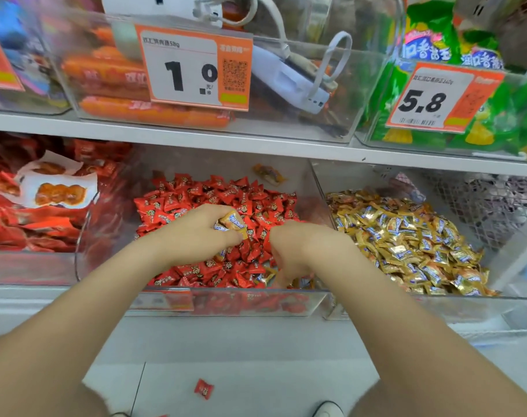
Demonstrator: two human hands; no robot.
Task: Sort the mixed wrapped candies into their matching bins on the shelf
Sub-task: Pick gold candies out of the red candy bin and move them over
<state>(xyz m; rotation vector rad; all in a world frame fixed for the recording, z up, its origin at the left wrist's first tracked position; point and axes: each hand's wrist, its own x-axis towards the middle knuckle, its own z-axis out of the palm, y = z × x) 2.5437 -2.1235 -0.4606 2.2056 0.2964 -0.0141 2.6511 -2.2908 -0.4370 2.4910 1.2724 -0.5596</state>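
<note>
In the head view both hands work over the red bin (226,291), which fills the middle of the frame, heaped with red candies (226,191). The left hand (196,236), at about nine o'clock from the centre, has its fingers curled round a small clutch of gold candies (231,224), which stick out past the fingertips on the three o'clock side. The right hand (298,248), just at three o'clock of the left, points its curled fingers down into the pile near the front lip. They are blurred, so I cannot tell whether they have anything pinched. A few stray gold wrappers (268,276) show among the red at five o'clock of that hand. Their proper home, the gold bin (421,302) with its gold heap (406,236), stands at three o'clock, behind a clear dividing wall (319,188). The clutch looks loosely packed, so a piece could slip out as it crosses that wall and fall back among the red or over the lip. One red candy (204,388) already lies on the floor at six o'clock, near a shoe (328,409), where a step would likely crush it. Digging blind may also drag up red pieces with the gold, or bury the strays deeper. An orange-brown packet (269,173) at twelve o'clock matches neither heap and could easily be overlooked.
</note>
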